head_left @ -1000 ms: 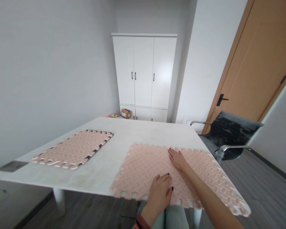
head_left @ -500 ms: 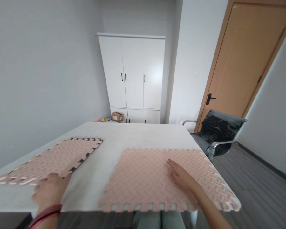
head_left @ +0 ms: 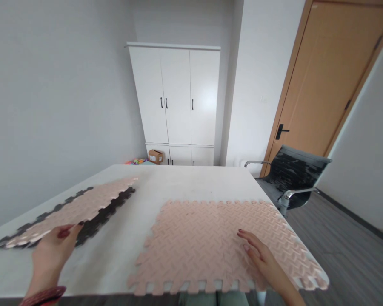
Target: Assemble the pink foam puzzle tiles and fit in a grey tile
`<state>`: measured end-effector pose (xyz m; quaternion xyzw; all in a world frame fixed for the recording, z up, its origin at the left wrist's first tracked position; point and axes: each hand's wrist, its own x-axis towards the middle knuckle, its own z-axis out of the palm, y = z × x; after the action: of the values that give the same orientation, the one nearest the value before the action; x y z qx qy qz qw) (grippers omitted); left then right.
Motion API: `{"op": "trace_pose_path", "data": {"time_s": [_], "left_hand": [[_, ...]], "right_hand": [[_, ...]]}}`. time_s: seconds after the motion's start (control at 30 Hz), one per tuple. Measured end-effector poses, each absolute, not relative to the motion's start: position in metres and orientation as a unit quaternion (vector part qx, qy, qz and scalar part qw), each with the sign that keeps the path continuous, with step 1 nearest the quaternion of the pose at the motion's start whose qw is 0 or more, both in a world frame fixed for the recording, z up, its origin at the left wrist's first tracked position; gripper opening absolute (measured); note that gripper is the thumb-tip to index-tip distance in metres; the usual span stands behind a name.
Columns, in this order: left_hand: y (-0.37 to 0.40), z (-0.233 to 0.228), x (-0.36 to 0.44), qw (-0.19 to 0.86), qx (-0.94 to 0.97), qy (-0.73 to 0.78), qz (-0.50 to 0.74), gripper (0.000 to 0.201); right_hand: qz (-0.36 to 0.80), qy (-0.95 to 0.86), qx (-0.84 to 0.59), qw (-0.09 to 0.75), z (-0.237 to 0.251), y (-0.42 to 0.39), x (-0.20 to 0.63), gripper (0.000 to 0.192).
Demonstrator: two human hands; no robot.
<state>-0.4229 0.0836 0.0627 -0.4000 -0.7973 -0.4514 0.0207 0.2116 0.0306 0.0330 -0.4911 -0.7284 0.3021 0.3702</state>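
The left hand [head_left: 52,250] grips the near edge of a pink foam tile [head_left: 73,211], fingers curled over it with the thumb on top, and holds that tile tilted up off a dark tile [head_left: 105,210] lying beneath it on the white table [head_left: 191,180]. The right hand [head_left: 261,257] lies flat and open, palm down, on the joined pink mat [head_left: 210,242], gripping nothing. That mat sits at the table's near right, its toothed edge overhanging the rim. Bare tabletop separates the two mats. Beyond stand a white cabinet [head_left: 175,100], a small cardboard box [head_left: 155,156], a black chair [head_left: 293,176] just beside the table's right side, and a wooden door [head_left: 332,80].
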Motion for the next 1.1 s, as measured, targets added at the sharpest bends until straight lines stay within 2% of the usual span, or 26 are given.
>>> {"op": "trace_pose_path", "data": {"time_s": [0.1, 0.2, 0.3, 0.4, 0.53, 0.67, 0.9, 1.1], "left_hand": [[0.095, 0.089, -0.385, 0.011, -0.386, -0.755, -0.530, 0.047], [0.119, 0.105, -0.336, -0.059, -0.468, -0.659, -0.586, 0.046], [0.151, 0.105, -0.293, -0.167, -0.580, -0.567, -0.561, 0.040], [0.187, 0.089, -0.269, -0.237, -0.635, -0.508, -0.532, 0.032], [0.227, 0.062, -0.264, -0.309, -0.639, -0.493, -0.503, 0.027], [0.259, 0.044, -0.268, -0.314, -0.646, -0.527, -0.454, 0.025], [0.288, 0.031, -0.259, -0.223, -0.708, -0.574, -0.346, 0.012], [0.288, 0.025, -0.250, -0.131, -0.734, -0.590, -0.310, 0.009]], "right_hand": [[0.368, -0.707, -0.450, 0.402, 0.057, 0.054, 0.201, 0.042], [0.544, -0.590, -0.401, 0.442, 0.078, 0.099, 0.185, 0.053], [0.617, -0.529, -0.396, 0.428, 0.088, 0.155, 0.169, 0.065], [0.640, -0.504, -0.426, 0.394, 0.083, 0.205, 0.158, 0.063], [0.595, -0.497, -0.489, 0.400, 0.068, 0.250, 0.148, 0.041], [0.503, -0.534, -0.529, 0.427, 0.053, 0.285, 0.133, 0.034], [0.323, -0.663, -0.538, 0.408, 0.021, 0.305, 0.117, 0.030], [0.253, -0.744, -0.485, 0.385, 0.002, 0.295, 0.121, 0.032]]}}
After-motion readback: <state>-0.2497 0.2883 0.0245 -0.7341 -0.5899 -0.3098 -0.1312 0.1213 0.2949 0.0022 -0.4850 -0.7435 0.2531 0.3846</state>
